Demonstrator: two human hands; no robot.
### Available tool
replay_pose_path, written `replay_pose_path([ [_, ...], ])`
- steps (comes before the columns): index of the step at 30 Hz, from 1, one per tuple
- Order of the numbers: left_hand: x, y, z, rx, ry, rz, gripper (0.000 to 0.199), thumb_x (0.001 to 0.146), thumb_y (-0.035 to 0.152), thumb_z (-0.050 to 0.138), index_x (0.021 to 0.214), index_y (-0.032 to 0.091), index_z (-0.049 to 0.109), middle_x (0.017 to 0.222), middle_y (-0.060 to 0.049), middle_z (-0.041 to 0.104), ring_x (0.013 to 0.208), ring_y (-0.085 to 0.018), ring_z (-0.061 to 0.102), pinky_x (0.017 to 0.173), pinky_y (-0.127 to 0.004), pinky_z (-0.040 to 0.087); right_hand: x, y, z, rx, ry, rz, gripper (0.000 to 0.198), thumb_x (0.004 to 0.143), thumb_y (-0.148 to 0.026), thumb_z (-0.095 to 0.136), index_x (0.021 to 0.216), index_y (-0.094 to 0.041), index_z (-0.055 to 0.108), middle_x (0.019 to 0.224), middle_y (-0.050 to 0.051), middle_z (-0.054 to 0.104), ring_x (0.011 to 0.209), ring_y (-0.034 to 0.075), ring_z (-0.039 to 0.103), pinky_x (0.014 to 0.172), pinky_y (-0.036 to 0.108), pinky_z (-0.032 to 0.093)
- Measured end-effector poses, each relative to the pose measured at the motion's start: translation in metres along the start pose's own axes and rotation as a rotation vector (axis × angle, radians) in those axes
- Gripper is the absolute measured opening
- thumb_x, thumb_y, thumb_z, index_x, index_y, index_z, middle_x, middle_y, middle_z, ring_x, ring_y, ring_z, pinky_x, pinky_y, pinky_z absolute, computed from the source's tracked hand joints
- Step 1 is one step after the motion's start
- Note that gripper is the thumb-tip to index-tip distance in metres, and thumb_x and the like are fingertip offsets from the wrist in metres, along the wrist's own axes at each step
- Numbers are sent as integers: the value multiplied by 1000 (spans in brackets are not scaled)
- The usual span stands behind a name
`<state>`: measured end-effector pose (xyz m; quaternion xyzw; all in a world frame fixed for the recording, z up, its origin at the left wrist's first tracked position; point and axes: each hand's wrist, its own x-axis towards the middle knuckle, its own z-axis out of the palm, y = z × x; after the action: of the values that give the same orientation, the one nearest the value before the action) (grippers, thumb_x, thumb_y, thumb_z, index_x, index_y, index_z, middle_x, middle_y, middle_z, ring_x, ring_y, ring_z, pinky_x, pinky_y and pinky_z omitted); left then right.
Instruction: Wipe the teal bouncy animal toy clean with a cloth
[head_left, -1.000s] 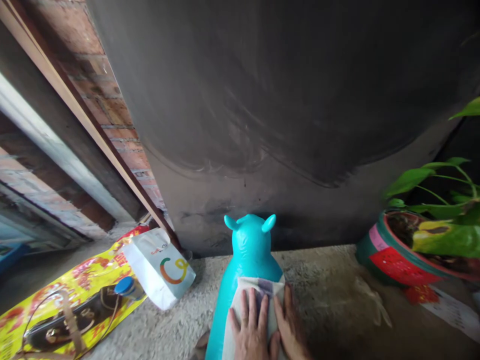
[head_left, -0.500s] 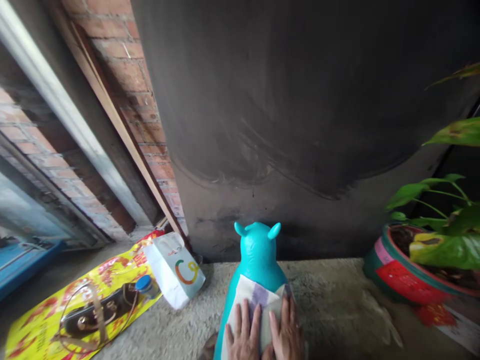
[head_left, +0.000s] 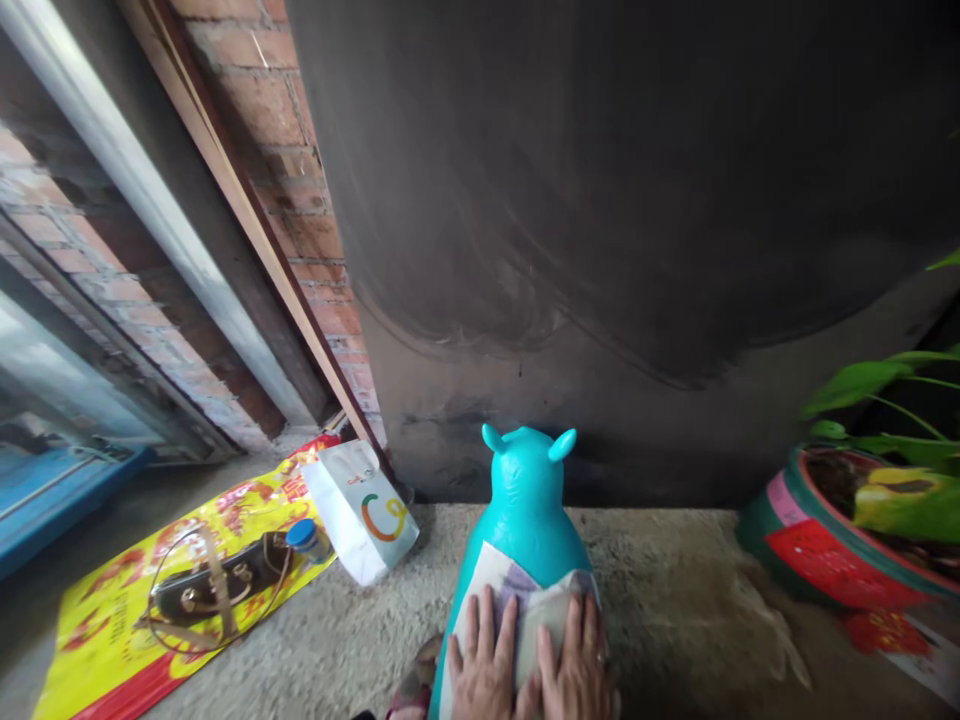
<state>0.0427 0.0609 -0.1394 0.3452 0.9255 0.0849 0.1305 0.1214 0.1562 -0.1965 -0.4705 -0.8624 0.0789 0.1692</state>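
Note:
A turquoise inflatable animal toy (head_left: 526,480) with two small ears stands on the floor, its head toward the dark panel. Over its back lies a pale cloth (head_left: 480,570) with a purple patch. Pressed flat on the cloth is my left hand (head_left: 484,665), fingers spread. Beside it my right hand (head_left: 571,665) also lies flat on the cloth, its fingers stretched forward and the thumb toward the left hand. The lower part of the toy is hidden by my hands and the frame edge.
To the left a yellow plastic sheet (head_left: 97,620) bears a dark handbag (head_left: 225,580) and a blue-capped jar (head_left: 306,540). A white paper bag (head_left: 360,510) stands beside it. At right is a potted plant (head_left: 832,560). A dark panel (head_left: 570,200) rises behind the toy.
The view has shifted, so the toy and left-hand things sit slightly farther right and higher. Both hands stay flat on the cloth, which looks slightly more rumpled near the right hand.

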Motion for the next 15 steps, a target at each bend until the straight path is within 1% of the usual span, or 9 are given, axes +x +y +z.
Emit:
replay_pose_path([
  [1, 9, 1, -6, -25, -30, -3, 71, 83, 50, 52, 147, 31, 26, 159, -8, 12, 148, -35, 11, 114, -59, 27, 12, -5, -1, -35, -38, 2, 83, 94, -59, 2, 146, -4, 34, 150, 22, 35, 137, 37, 37, 95, 56, 47],
  [3, 26, 3, -16, -64, -59, -30, 69, 88, 49, 45, 149, 30, 20, 160, -7, 5, 149, -34, 4, 116, -60, 22, 37, -16, -5, -95, -112, -17, 81, 94, -56, 0, 147, -2, 29, 155, 20, 26, 142, 35, 28, 97, 55, 46],
  [5, 41, 6, -22, -80, -59, -51, 66, 91, 46, 40, 150, 30, 15, 161, -6, 0, 149, -32, -2, 117, -60, 19, 57, -26, -10, -135, -172, -26, 77, 95, -53, 4, 149, -3, 24, 156, 19, 24, 144, 33, 23, 99, 54, 44],
  [8, 53, 10, -28, -86, -62, -56, 65, 93, 48, 37, 150, 30, 11, 161, -5, -3, 149, -31, -6, 118, -59, 17, 74, -31, -13, -137, -202, -17, 75, 95, -53, 7, 150, -4, 23, 156, 19, 24, 144, 32, 23, 101, 54, 43],
  [11, 49, 9, -29, -92, -62, -55, 68, 92, 49, 38, 150, 27, 10, 161, -7, -4, 149, -30, -5, 118, -58, 19, 65, -26, -6, -51, -143, -24, 79, 94, -57, 4, 149, -5, 27, 155, 19, 27, 142, 33, 27, 98, 56, 45],
  [13, 39, 5, -27, -99, -77, -40, 71, 90, 51, 40, 150, 26, 11, 160, -8, -2, 149, -31, -2, 117, -58, 22, 46, -18, 4, 3, -62, 6, 86, 93, -61, -1, 145, -4, 35, 151, 21, 33, 138, 37, 35, 92, 60, 47],
  [15, 24, -1, -21, -100, -95, -20, 73, 88, 54, 43, 149, 28, 15, 160, -7, 3, 149, -32, 4, 116, -59, 24, 19, -8, 12, 38, 43, 11, 89, 92, -65, 0, 140, -5, 45, 144, 24, 43, 129, 42, 45, 87, 63, 49],
])
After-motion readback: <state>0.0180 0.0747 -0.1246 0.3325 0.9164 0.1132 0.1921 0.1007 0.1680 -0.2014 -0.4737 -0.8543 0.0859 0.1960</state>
